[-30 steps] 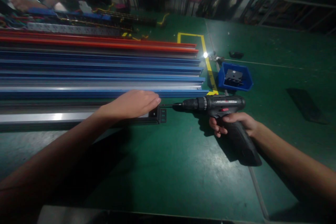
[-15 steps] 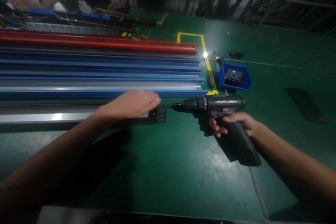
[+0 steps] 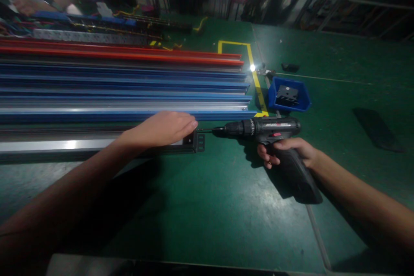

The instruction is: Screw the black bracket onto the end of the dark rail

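Observation:
My right hand [image 3: 287, 151] is wrapped round the grip of a black cordless drill [image 3: 278, 126], which lies level and points left. Its long thin bit [image 3: 207, 130] reaches to the end of a black-and-silver aluminium profile [image 3: 64, 144]. Over that end my left hand [image 3: 161, 128] is laid, fingers together and curled across the far edge, holding the profile. A black end plate [image 3: 196, 141] with a slotted tab caps the profile beside my fingertips. Whether the bit's tip sits in a screw is hidden by the left hand.
Several blue profiles [image 3: 129, 92] and red profiles [image 3: 129, 51] lie parallel beyond. A blue bin [image 3: 305, 101] holds dark plates. Yellow tape [image 3: 257, 82] marks the green table [image 3: 207, 215]. Another person's hand [image 3: 27, 6] is among wires at the far left. A dark flat piece [image 3: 377, 129] lies right.
Almost nothing differs. The rear of the drill has shifted very slightly left, while both hands keep their holds.

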Demonstrator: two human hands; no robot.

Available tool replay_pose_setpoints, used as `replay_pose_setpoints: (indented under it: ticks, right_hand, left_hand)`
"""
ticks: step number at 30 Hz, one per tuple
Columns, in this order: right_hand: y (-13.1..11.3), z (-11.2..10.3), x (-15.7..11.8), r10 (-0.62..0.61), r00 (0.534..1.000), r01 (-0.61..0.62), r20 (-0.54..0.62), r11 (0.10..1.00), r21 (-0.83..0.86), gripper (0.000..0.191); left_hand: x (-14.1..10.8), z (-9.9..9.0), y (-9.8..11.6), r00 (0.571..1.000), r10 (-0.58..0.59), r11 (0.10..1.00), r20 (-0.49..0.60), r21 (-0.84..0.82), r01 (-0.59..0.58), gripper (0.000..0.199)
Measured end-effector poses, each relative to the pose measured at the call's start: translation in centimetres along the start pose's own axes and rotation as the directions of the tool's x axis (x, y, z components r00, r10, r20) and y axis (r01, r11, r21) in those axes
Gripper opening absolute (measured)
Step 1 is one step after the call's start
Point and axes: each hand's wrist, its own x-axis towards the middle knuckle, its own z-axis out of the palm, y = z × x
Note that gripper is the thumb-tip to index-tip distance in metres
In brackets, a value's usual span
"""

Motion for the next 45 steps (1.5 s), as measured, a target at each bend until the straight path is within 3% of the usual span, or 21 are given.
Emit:
replay_pose_setpoints:
  ticks: [45]
  right_hand:
    - [-0.25, -0.14, -0.18, 0.054, 0.998, -0.051, -0.045, 0.997, 0.062, 0.029]
  left_hand:
    - [-0.01, -0.23, 0.27, 1.000, 0.004, 1.000, -0.008, 0.015, -0.003, 0.054]
